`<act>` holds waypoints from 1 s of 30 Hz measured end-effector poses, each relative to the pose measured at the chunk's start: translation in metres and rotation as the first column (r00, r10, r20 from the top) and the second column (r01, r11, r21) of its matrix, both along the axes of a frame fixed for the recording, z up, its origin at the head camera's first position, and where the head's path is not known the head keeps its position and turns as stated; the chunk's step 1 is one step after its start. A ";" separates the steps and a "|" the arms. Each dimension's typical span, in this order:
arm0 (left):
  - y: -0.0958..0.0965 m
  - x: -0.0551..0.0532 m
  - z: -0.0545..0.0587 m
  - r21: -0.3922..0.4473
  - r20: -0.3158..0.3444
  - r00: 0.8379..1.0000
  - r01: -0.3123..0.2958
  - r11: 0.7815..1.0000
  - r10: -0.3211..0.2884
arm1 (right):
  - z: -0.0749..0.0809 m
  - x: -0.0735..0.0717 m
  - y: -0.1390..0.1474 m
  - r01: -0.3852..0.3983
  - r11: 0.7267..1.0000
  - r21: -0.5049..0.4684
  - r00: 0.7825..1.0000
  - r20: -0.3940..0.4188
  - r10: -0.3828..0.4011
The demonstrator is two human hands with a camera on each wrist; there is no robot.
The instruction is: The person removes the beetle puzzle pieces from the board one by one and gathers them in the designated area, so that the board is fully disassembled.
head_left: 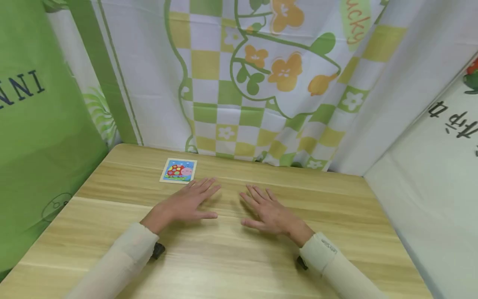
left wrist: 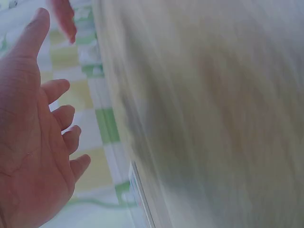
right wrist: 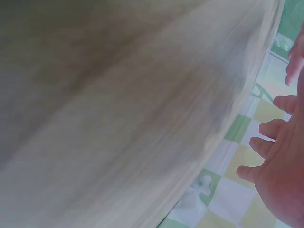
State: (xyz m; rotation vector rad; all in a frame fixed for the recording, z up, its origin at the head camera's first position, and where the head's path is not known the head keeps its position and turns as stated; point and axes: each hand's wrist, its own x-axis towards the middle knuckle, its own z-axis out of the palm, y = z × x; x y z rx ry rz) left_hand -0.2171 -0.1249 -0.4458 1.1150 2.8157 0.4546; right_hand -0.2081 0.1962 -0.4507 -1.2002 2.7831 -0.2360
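My left hand (head_left: 188, 202) hovers palm down over the wooden table (head_left: 239, 265), its fingers straight and spread. Just beyond its fingertips lies a small square picture (head_left: 178, 170) of a ladybug on a blue ground with a pale border. To the right, my right hand (head_left: 271, 212) is held the same way, fingers extended, with a gap between the two hands. Neither holds anything. The left wrist view shows the left palm (left wrist: 33, 137) with the picture's edge (left wrist: 141, 194) beyond it; the right palm (right wrist: 285, 166) appears in the right wrist view.
A checkered green, yellow and white curtain (head_left: 209, 91) hangs behind the table's back edge. Green cloth (head_left: 41, 137) hangs on the left side. A white cloth with dark writing (head_left: 440, 187) borders the right side.
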 end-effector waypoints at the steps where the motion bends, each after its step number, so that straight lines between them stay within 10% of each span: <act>1: -0.004 -0.001 0.001 0.011 0.005 1.000 -0.012 1.000 0.012 | -0.001 -0.001 -0.002 -0.002 1.000 0.003 1.000 -0.004 0.002; 15: -0.077 -0.027 -0.004 0.090 0.101 0.970 -0.231 0.969 0.222 | 0.000 -0.026 -0.047 -0.099 0.993 0.065 0.995 0.009 0.098; 30: -0.110 -0.043 -0.015 0.054 0.236 0.907 -0.371 0.927 0.349 | 0.002 -0.040 -0.122 -0.103 0.984 0.146 0.994 0.051 0.096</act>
